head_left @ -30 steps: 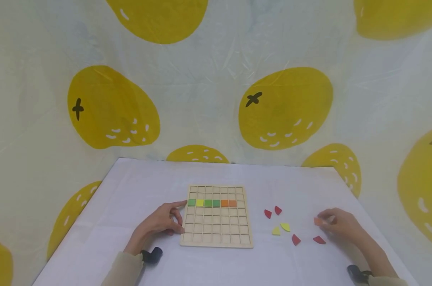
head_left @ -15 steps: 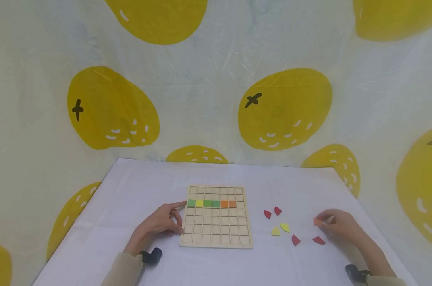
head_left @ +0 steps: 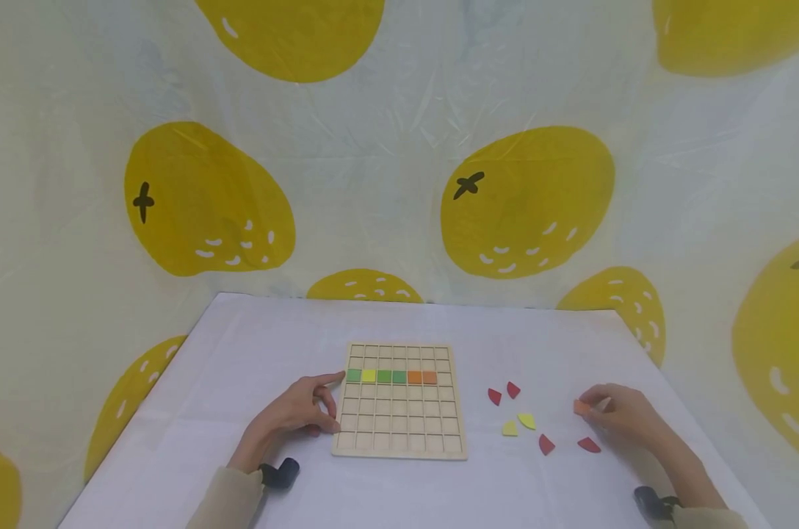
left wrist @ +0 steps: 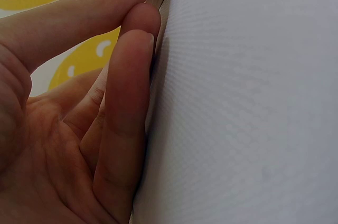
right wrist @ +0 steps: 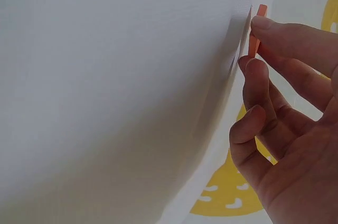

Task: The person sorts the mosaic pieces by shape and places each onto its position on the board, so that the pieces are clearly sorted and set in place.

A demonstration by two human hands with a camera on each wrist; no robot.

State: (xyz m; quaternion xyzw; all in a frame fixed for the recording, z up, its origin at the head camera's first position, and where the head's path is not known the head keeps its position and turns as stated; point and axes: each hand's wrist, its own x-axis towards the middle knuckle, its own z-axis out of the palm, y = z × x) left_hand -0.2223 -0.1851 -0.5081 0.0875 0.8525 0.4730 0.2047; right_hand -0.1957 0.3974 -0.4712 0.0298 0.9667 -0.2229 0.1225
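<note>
My right hand pinches a small flat orange tile between thumb and fingers, right of the loose pieces. In the right wrist view that tile is seen edge-on, and the other fingers curl loosely below it. A wooden grid board lies mid-table. One of its rows carries green, yellow and orange square tiles, with its rightmost cell bare. My left hand rests against the board's left side, index finger extended to the upper edge and thumb lower down. In the left wrist view, only a sliver of board shows beside the fingers.
Between board and right hand lie red quarter-round pieces and two yellow ones. One red piece is just in front of the right hand. A white cloth covers the table; a lemon-patterned sheet hangs behind.
My right hand has shifted slightly left with the orange tile. The left hand and the board stay where they were.
</note>
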